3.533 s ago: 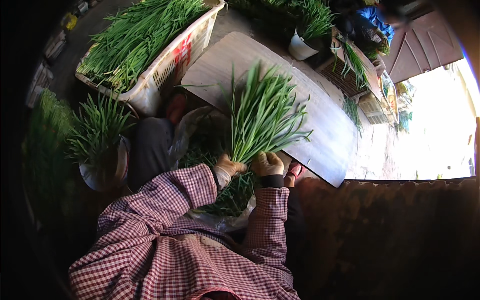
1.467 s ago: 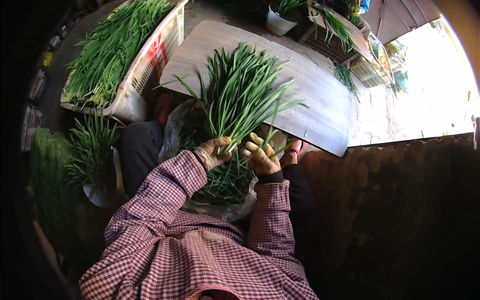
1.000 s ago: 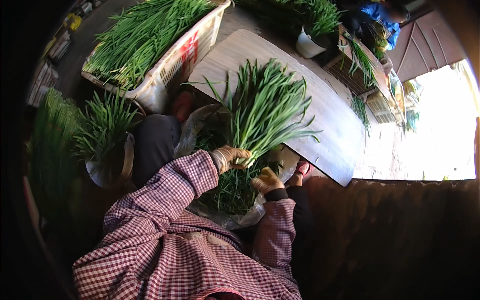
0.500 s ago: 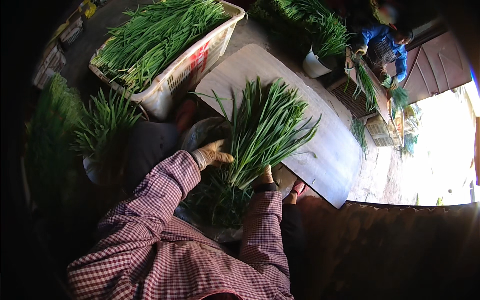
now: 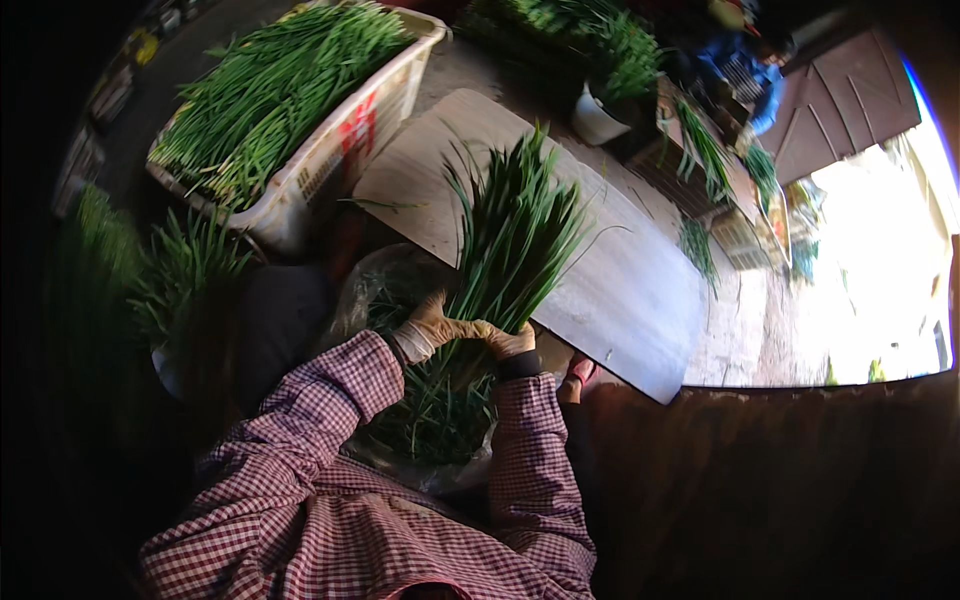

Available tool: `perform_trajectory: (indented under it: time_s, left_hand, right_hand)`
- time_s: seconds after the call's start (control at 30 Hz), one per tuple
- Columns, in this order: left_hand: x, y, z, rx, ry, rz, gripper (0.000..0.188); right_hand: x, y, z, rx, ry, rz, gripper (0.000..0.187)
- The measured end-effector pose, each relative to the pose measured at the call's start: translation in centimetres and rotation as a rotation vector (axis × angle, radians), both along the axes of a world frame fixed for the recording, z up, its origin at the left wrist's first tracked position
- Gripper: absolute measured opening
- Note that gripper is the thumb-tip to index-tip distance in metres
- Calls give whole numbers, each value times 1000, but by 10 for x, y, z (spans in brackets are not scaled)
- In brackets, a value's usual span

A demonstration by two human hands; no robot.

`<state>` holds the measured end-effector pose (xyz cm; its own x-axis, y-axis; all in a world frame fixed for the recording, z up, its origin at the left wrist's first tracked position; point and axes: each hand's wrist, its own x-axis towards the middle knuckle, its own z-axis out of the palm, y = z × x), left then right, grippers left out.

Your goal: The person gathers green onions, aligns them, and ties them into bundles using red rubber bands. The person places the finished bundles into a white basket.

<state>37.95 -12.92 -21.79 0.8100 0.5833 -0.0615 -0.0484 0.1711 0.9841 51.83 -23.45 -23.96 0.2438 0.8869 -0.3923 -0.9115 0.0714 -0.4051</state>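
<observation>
Both hands, in pale gloves, close round the lower part of a bunch of green chives (image 5: pixel 520 225). My left hand (image 5: pixel 432 328) grips it from the left side, and my right hand (image 5: pixel 513 342) from the right, with the fingers meeting in front. The long flat leaves stand up and fan out over the near edge of a board (image 5: pixel 630 290). Below my hands, more loose green leaves (image 5: pixel 440 415) lie in a clear plastic bag (image 5: pixel 365 290) between my legs. The bunch's lower ends are hidden by my hands.
A white plastic crate (image 5: pixel 330 150) heaped with chives stands at the far left. Potted-looking greens (image 5: pixel 190 270) sit left of my knee. Beyond the board are a white bucket (image 5: pixel 597 118) of greens and a person in blue (image 5: pixel 760 90) at a crate-like stand.
My left hand has moved right and closed on the bunch, meeting my right hand. The spread leaves are now gathered narrower and more upright. The whole view has shifted slightly.
</observation>
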Motion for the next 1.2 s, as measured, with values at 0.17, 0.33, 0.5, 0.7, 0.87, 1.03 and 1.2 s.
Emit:
perform_trajectory:
  time_s: [0.17,0.33,0.5,0.7,0.87,1.03,1.2]
  left_hand:
    - [60,13,100,65,-462,-171,73]
    - [97,27,182,150,-469,-346,68]
    - [123,39,155,255,-239,-586,61]
    - [176,44,178,371,77,-598,37]
    - [222,40,155,46,211,-656,41]
    - [252,36,83,343,671,-229,89]
    - [237,45,54,364,519,-164,107]
  right_hand:
    - [29,7,136,326,-373,77,50]
    - [80,6,176,192,-280,-48,60]
    - [119,9,136,156,-234,96,51]
    - [145,3,143,16,-1011,21,58]
    - [183,-13,150,-223,-754,155,51]
    - [206,-12,91,-489,-1031,171,72]
    - [204,-54,103,-695,-1375,18,56]
